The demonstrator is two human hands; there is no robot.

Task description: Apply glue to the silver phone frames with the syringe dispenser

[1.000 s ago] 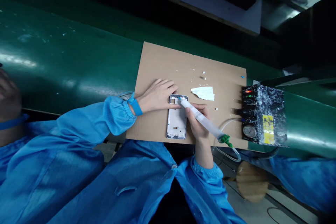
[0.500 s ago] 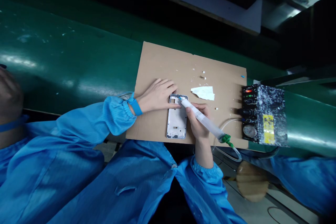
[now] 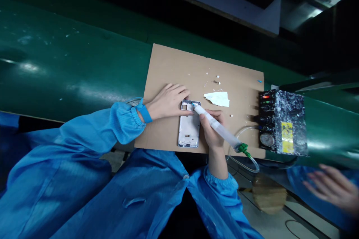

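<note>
A silver-white phone frame (image 3: 189, 129) lies lengthwise towards me on the cardboard sheet (image 3: 168, 67). My left hand (image 3: 171, 101) holds it at the upper left, with the thumb across its edge and the fingers around the top corner. In my right hand (image 3: 213, 129) is a translucent dispensing syringe (image 3: 221, 130), gripped near its front end and tilted. Its blue needle tip meets the top part of the frame; whether it touches cannot be made out. A green cap (image 3: 243, 148) closes the syringe's rear end, and a clear hose (image 3: 254, 166) leads off it.
A black, paint-flecked dispenser box (image 3: 283, 123) with a gauge and lit display stands right of the cardboard. Beyond my hands lie a torn white paper piece (image 3: 217, 99) and small white crumbs. At the lower right, a co-worker's blurred hand (image 3: 333, 186) appears above a wooden stool (image 3: 269, 194).
My hands, the syringe and the phone frame have hardly moved. A co-worker's hand has left view at the far left, and another person's hand has come into view at the lower right.
</note>
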